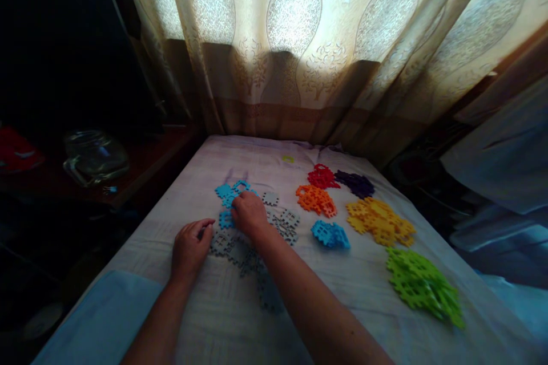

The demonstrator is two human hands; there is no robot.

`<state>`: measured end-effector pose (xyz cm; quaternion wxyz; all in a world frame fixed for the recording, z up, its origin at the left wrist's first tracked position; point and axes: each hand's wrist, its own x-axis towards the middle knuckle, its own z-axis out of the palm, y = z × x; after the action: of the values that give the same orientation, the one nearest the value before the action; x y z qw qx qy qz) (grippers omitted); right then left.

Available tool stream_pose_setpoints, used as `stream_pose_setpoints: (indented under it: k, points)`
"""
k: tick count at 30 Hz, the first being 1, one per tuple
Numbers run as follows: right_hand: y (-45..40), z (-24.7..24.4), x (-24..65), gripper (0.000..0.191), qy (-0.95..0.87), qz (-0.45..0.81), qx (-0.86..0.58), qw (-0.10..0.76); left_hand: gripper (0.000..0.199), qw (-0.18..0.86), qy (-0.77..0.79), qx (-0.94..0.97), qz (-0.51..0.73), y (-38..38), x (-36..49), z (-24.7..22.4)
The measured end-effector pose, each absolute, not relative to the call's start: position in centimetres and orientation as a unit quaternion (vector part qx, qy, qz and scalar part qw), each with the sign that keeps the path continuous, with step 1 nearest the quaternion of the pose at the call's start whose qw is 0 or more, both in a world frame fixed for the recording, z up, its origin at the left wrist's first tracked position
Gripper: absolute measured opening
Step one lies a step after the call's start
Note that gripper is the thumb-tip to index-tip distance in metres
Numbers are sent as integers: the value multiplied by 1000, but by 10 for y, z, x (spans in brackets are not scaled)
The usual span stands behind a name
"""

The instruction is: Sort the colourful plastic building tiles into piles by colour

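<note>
Flat notched plastic interlocking tiles lie on a cloth-covered surface. My right hand (250, 214) is over the light blue tiles (231, 194), its fingers bent down and closed on a blue tile; the fingertips are partly hidden. Several of these blue tiles lie joined or touching, one (226, 219) just below the hand. My left hand (192, 245) rests on the cloth to the left, fingers curled, thumb near the index finger, with nothing visible between them. Grey tiles (237, 251) spread between and under my arms, and a single grey tile (270, 198) lies right of my right hand.
Toward the right lie piles of red (322, 175), dark purple (354, 182), orange (317, 199), blue (330, 234), yellow (380, 221) and green tiles (423, 285). A lime piece (288, 158) lies far back. A glass jug (95, 157) stands left, a curtain (295, 28) behind.
</note>
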<state>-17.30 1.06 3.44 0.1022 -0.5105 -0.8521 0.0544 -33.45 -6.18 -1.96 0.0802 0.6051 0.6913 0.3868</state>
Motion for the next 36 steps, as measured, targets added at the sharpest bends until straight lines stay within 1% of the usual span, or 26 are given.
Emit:
stream_pose_setpoints:
  k: [6,8,12,16,21,27,31,34,36]
  points:
    - [-36,40,-90,11,-787,31,-569,236,37,77,695,608,376,-61,-335,-17]
    - [-55,36,-54,9,-771,6,-581,260,38,74,696,609,374,-61,-335,-17]
    - [-84,21,2,8,-748,-37,-616,245,40,74,698,610,367,-60,-335,-19]
    - [-97,9,27,9,-728,-55,-652,206,39,68,697,612,366,-60,-337,-21]
    - [-103,5,29,10,-720,-50,-664,193,39,58,696,615,366,-59,-338,-22]
    - [-98,16,16,10,-732,-58,-640,227,39,63,695,614,369,-60,-335,-18]
    - [-81,25,-21,13,-763,-29,-599,240,40,71,698,607,373,-61,-333,-16]
    - [-60,26,-64,13,-802,18,-558,211,38,73,698,603,380,-62,-332,-17]
    - [-45,24,-93,17,-835,49,-512,193,37,76,695,600,389,-62,-332,-17]
